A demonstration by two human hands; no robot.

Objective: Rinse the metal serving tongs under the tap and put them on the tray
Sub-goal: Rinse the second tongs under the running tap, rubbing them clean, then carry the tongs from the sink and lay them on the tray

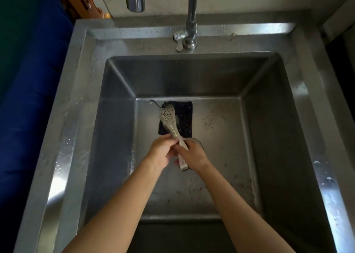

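The metal serving tongs [169, 121] are held low inside the steel sink [192, 76], perforated heads pointing away from me over a dark mat. My right hand [192, 154] grips the handle end. My left hand [163, 151] pinches the arms of the tongs just above it. The tap spout [135, 0] hangs at the top left of the sink, well above the tongs. I cannot make out any water running from it. No tray is in view.
A dark rectangular mat [185, 118] lies on the sink floor. The tap's upright pipe and lever [189, 35] stand on the back ledge. A round drain [197, 142] shows behind my right hand. A blue surface [28, 99] runs along the left.
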